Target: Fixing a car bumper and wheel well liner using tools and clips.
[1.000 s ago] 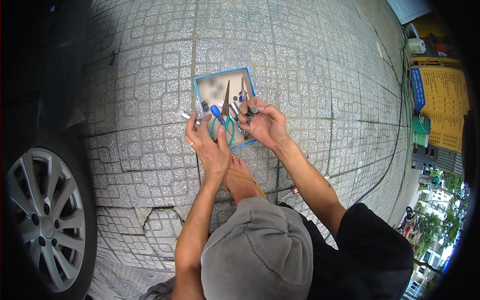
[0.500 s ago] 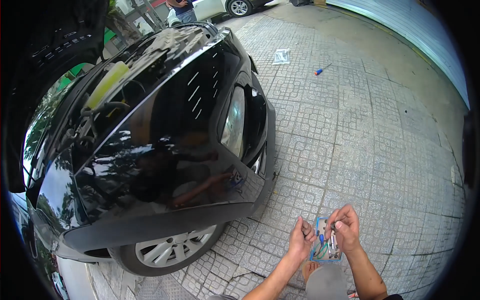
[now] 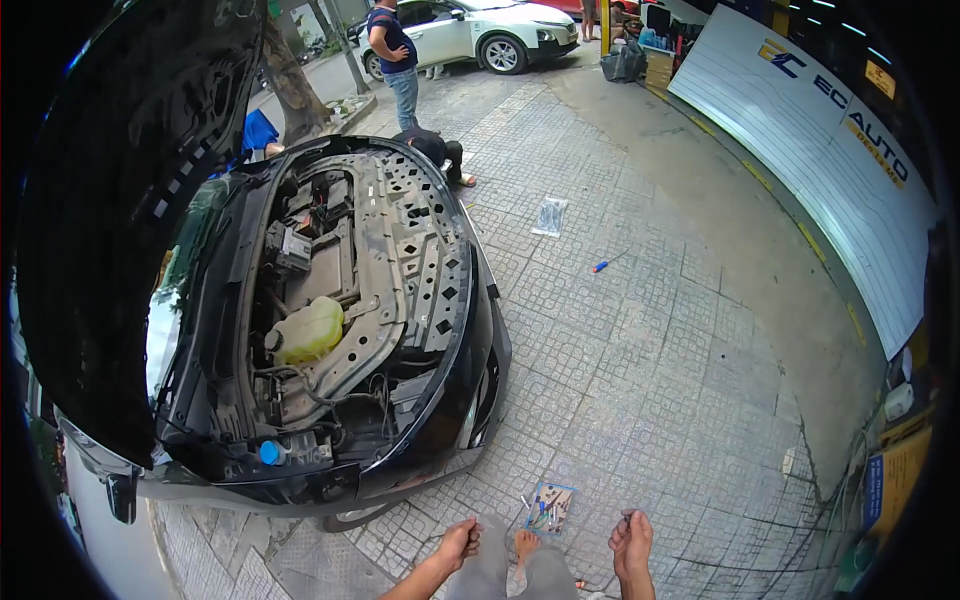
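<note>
My left hand (image 3: pixel 460 543) is closed in front of my left knee, and what it may hold is hidden. To the right of my legs, my right hand (image 3: pixel 630 545) has its fingers curled, with a small dark piece (image 3: pixel 628 514) at the fingertips, too small to name. Between the hands, on the paving by my foot, lies a shallow blue-rimmed tray (image 3: pixel 571 505) holding small loose parts and tools. The black car (image 3: pixel 465 330) stands to the left with its hood (image 3: pixel 110 230) raised and its engine bay showing. A yellow-green fluid tank (image 3: pixel 310 332) and a blue cap (image 3: pixel 269 453) sit inside.
A blue-handled screwdriver (image 3: pixel 601 266) and a clear plastic bag (image 3: pixel 549 217) lie on the paving ahead. Beyond the car a person (image 3: pixel 398 60) stands, and another person (image 3: pixel 436 150) crouches at its front. A white car (image 3: pixel 470 35) is parked behind. A large white signboard (image 3: pixel 800 150) lines the right.
I have risen from low beside the wheel, so the engine bay shows from above. My hands have moved apart and away from the tray.
</note>
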{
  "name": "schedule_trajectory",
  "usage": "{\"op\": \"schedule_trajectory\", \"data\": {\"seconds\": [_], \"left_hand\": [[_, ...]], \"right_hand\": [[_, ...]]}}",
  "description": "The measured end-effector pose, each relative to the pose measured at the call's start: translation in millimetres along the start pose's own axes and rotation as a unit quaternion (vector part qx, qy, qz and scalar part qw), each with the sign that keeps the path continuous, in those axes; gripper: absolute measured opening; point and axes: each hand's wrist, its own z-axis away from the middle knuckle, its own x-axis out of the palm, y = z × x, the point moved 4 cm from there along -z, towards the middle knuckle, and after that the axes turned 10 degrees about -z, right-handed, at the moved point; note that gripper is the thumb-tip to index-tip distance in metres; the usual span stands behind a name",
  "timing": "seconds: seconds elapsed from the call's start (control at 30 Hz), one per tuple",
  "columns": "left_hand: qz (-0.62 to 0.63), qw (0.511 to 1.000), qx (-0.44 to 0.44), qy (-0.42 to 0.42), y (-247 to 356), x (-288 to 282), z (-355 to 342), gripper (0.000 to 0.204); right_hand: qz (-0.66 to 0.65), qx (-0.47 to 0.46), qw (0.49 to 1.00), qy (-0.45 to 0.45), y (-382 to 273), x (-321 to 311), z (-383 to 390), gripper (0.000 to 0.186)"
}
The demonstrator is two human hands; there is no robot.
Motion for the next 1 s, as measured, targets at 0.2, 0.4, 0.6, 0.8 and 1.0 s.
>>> {"op": "schedule_trajectory", "data": {"seconds": [0.2,0.4,0.6,0.8,1.0], "left_hand": [[0.044,0.997,0.054,0.033,88,61,-45,0.029],[0.041,0.994,0.099,-0.006,212,125,-132,0.028],[0.075,0.987,0.128,0.060,372,124,-220,0.031],[-0.075,0.964,0.242,0.083,531,118,-273,0.034],[-0.181,0.932,0.215,0.230,589,106,-328,0.042]], "right_hand": [[0.062,-0.076,0.991,-0.089,-112,126,-78,0.020],[0.007,-0.137,0.976,-0.172,-155,218,-229,0.014],[0.043,0.012,0.984,-0.171,-173,330,-332,0.017],[0.043,0.023,0.978,-0.201,-232,398,-405,0.018],[0.075,0.026,0.974,-0.212,-261,476,-504,0.016]]}}
